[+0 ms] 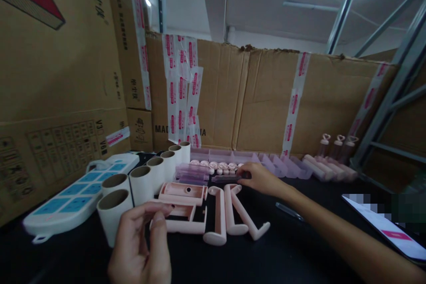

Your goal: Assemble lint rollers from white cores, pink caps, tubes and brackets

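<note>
My left hand (143, 242) is raised at the lower middle, its thumb and forefinger apart, in front of a pink plastic frame (183, 226). Another pink frame (183, 191) lies behind it, and slim pink brackets (218, 217) lie to the right. Farther back, my right hand (254, 177) reaches over the table, fingers pinched at the end of a dark, slim object (226, 179); what exactly it grips is too small to tell. Small pink round pieces (221, 167) sit just behind, beside clear purple pieces (192, 173).
White tubes (141, 186) stand in a row at left, beside a power strip (80, 193). Purple trays (276, 164) line the cardboard wall (216, 93). Pink tubes (322, 168) lie at right. A clear pen-like item (289, 211) and a phone (386, 228) lie near my right arm.
</note>
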The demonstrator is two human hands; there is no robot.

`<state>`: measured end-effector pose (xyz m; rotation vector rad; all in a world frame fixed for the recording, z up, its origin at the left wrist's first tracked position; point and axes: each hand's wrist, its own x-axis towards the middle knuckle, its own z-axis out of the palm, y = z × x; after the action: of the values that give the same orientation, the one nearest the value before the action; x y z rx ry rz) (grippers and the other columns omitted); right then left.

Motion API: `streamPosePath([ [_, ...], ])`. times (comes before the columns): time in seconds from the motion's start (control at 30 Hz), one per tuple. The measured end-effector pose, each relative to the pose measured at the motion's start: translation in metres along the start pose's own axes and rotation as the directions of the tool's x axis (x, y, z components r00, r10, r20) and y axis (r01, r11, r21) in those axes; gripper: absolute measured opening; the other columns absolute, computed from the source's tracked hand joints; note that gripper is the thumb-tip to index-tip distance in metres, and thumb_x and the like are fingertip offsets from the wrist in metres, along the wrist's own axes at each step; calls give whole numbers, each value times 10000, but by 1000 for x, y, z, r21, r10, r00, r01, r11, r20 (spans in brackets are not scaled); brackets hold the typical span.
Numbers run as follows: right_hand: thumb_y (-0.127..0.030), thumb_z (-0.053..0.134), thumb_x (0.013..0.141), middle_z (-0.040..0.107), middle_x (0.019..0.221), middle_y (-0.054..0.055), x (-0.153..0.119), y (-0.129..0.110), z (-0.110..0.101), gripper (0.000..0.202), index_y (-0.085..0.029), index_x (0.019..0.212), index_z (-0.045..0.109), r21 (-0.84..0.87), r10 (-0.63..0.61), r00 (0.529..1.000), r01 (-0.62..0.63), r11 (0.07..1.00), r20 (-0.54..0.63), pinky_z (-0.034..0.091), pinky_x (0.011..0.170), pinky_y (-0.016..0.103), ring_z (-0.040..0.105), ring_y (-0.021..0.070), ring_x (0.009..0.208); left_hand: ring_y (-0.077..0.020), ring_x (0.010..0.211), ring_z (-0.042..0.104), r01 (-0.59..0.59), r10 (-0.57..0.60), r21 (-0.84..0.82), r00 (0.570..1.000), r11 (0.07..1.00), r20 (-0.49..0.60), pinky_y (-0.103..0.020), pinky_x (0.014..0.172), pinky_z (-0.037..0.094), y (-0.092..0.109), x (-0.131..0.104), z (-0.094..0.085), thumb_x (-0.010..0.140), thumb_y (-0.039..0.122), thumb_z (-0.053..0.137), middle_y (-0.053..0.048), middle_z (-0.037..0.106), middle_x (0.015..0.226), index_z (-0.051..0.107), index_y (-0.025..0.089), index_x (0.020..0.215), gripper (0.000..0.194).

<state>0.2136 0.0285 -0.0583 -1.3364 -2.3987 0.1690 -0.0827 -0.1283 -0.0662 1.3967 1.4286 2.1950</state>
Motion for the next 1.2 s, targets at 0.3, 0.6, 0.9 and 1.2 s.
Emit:
streamPosePath([
  [0.3,-374,688,1027,726,1066,52,4,13,4,241,-152,1117,703,136,-108,988,93,986,106,616,839,400,712,199,922,-197,935,704,67,-68,15,996,998,61,-280,872,548,-1,-1,-3,948,406,647,-15,708,968,633,237,1000,178],
  [0.6,-377,676,1036,738,1107,64,0,16,8,266,-153,1177,702,317,-138,981,88,944,137,614,903,442,726,217,977,-206,955,682,85,-85,4,993,996,81,-302,887,519,-2,0,-1,967,402,637,-17,684,989,624,247,1011,162],
  [0.9,-390,677,1034,744,1091,62,-3,12,5,262,-151,1136,713,407,-148,980,83,910,131,602,928,456,726,224,1001,-188,932,667,56,-56,7,996,998,68,-288,861,501,8,-1,2,971,353,625,-7,680,946,628,250,978,103],
  [1.2,-385,679,1034,743,1130,70,0,10,7,265,-152,1156,711,445,-145,979,68,893,142,594,958,475,724,231,1029,-213,942,675,66,-67,13,995,998,75,-308,863,506,4,0,-1,962,385,635,-16,684,962,629,245,983,141],
])
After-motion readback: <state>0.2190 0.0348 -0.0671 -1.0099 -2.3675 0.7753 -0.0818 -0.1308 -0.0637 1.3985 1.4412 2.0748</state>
